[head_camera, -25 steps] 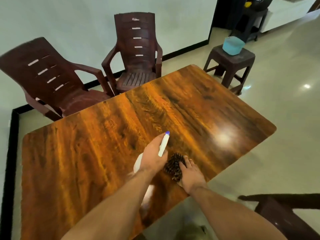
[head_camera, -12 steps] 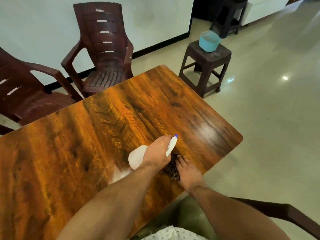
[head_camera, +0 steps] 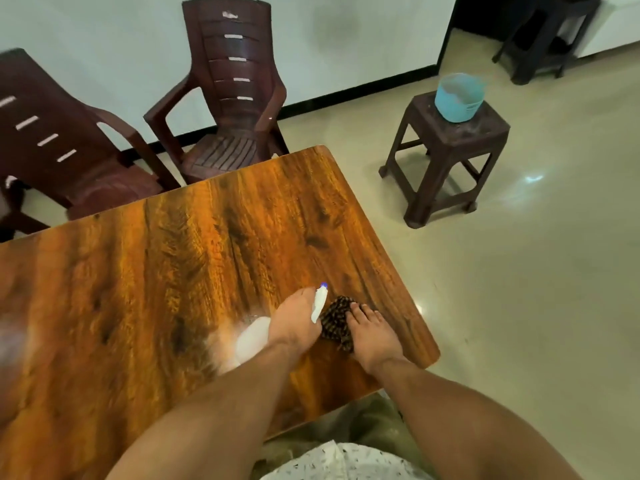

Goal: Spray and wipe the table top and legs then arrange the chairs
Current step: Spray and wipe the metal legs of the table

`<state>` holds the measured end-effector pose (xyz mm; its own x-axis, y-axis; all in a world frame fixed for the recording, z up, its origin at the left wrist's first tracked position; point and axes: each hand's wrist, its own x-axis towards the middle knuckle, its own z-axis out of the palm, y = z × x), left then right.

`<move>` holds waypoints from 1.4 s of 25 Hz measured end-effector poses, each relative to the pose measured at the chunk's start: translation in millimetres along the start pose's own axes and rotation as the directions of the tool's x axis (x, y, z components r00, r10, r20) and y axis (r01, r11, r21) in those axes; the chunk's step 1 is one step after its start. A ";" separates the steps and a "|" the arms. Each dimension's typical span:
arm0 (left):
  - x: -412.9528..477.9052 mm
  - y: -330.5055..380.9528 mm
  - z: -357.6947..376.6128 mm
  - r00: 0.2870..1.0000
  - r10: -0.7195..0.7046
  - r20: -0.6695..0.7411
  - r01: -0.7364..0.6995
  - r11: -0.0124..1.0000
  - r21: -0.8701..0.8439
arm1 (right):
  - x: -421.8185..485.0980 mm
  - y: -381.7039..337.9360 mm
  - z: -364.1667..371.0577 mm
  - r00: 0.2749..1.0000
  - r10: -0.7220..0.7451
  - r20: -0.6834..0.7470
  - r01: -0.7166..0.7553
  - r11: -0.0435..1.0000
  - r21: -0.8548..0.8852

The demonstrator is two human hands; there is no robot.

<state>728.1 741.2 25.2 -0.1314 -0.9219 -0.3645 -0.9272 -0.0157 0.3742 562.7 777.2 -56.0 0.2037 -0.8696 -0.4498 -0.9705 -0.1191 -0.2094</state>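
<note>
Gripping a white spray bottle in the left hand, nozzle pointing across the table; pressing a dark patterned cloth onto the table near its right corner with the right hand, fingers seemingly flat rather than curled, just beside the bottle.
</note>
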 end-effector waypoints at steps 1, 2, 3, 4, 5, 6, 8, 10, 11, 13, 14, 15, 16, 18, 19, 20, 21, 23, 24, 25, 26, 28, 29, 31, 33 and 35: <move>2.4 8.6 2.5 0.999 -0.041 -0.009 0.040 0.999 -0.019 | 0.7 7.5 -3.0 0.998 -0.062 0.024 0.063 0.998 -0.015; 5.6 16.0 6.0 0.997 -0.070 -0.018 0.070 0.997 -0.035 | 0.8 15.8 -6.4 0.990 -0.131 0.046 0.133 0.991 -0.034; 8.7 24.8 9.8 0.995 -0.092 -0.024 0.091 0.995 -0.039 | 0.3 25.7 -8.2 0.975 -0.210 0.069 0.215 0.975 -0.060; 12.6 30.9 13.9 0.993 -0.108 -0.038 0.106 0.993 -0.043 | -0.3 33.8 -9.3 0.954 -0.285 0.090 0.293 0.952 -0.092; 15.9 35.3 17.5 0.990 -0.127 -0.057 0.124 0.991 -0.053 | 0.5 41.5 -9.9 0.926 -0.359 0.116 0.372 0.919 -0.128; 18.3 37.9 23.2 0.985 -0.152 -0.080 0.147 0.987 -0.067 | 2.7 49.7 -11.6 0.887 -0.433 0.158 0.456 0.874 -0.168; 19.9 41.5 32.3 0.974 -0.204 -0.099 0.200 0.979 -0.046 | 12.2 63.5 -15.4 0.797 -0.553 0.241 0.601 0.766 -0.230; 19.1 46.1 42.3 0.941 -0.320 -0.113 0.315 0.947 -0.059 | 28.2 74.4 -24.0 0.694 -0.648 0.315 0.719 0.649 -0.250; 19.7 49.5 46.7 0.907 -0.402 -0.125 0.391 0.914 -0.104 | 36.8 79.3 -28.0 0.646 -0.681 0.344 0.762 0.600 -0.243; 18.6 60.7 54.4 0.784 -0.599 -0.164 0.547 0.791 -0.276 | 49.6 87.8 -33.0 0.571 -0.719 0.396 0.818 0.538 -0.203; 16.6 69.6 58.9 0.700 -0.693 -0.171 0.605 0.703 -0.374 | 54.5 93.0 -34.7 0.531 -0.735 0.421 0.844 0.503 -0.186; 10.6 82.1 65.7 0.615 -0.771 -0.163 0.647 0.612 -0.455 | 56.8 98.0 -35.6 0.482 -0.753 0.448 0.873 0.455 -0.175; 5.1 92.5 70.9 0.559 -0.814 -0.160 0.668 0.556 -0.494 | 58.6 99.9 -35.3 0.447 -0.765 0.463 0.893 0.415 -0.176; -12.2 121.6 88.6 0.417 -0.897 -0.146 0.698 0.419 -0.580 | 56.2 107.9 -38.8 0.370 -0.785 0.497 0.929 0.324 -0.179; -21.3 138.6 98.1 0.345 -0.930 -0.127 0.695 0.344 -0.631 | 54.6 113.9 -42.5 0.346 -0.787 0.511 0.938 0.294 -0.182; -29.0 154.8 109.6 0.286 -0.952 -0.112 0.687 0.285 -0.668 | 53.5 121.3 -46.9 0.332 -0.780 0.530 0.943 0.275 -0.187; -35.8 171.7 120.9 0.228 -0.969 -0.091 0.682 0.226 -0.696 | 52.2 129.1 -51.6 0.314 -0.771 0.553 0.949 0.254 -0.185; -45.9 200.4 145.6 0.132 -0.990 -0.053 0.665 0.128 -0.736 | 47.7 143.3 -57.7 0.263 -0.760 0.594 0.965 0.201 -0.171; -48.2 210.7 158.0 0.103 -0.994 -0.042 0.649 0.099 -0.754 | 45.2 149.5 -59.5 0.241 -0.760 0.604 0.970 0.176 -0.166; -49.3 223.2 170.2 0.069 -0.997 -0.026 0.613 0.062 -0.788 | 41.5 156.2 -61.3 0.209 -0.761 0.614 0.977 0.133 -0.167; -49.1 235.3 184.1 0.029 -1.000 0.003 0.572 0.014 -0.820 | 37.1 163.2 -63.4 0.170 -0.765 0.622 0.982 0.076 -0.174; -43.5 261.1 208.6 -0.065 -0.996 0.063 0.484 -0.086 -0.871 | 29.5 180.9 -65.0 0.087 -0.781 0.619 0.981 -0.041 -0.188; -39.3 275.2 223.3 -0.116 -0.988 0.100 0.440 -0.142 -0.887 | 25.2 190.9 -63.6 0.053 -0.779 0.624 0.976 -0.093 -0.198; -27.5 302.6 254.3 -0.194 -0.964 0.180 0.349 -0.240 -0.906 | 17.4 215.2 -55.3 0.030 -0.786 0.618 0.973 -0.120 -0.199; -8.8 324.6 280.3 -0.237 -0.930 0.280 0.226 -0.333 -0.915 | 15.6 244.9 -40.7 0.084 -0.796 0.600 0.984 -0.031 -0.178; 16.9 344.4 301.7 -0.243 -0.905 0.349 0.082 -0.378 -0.922 | 24.5 275.1 -25.9 0.198 -0.781 0.593 0.978 0.118 -0.170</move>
<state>300.8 837.0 -109.4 0.7486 0.3736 -0.5478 0.6630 -0.4268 0.6151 297.4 710.7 -102.2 0.8741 0.2053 -0.4402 0.0626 -0.9464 -0.3170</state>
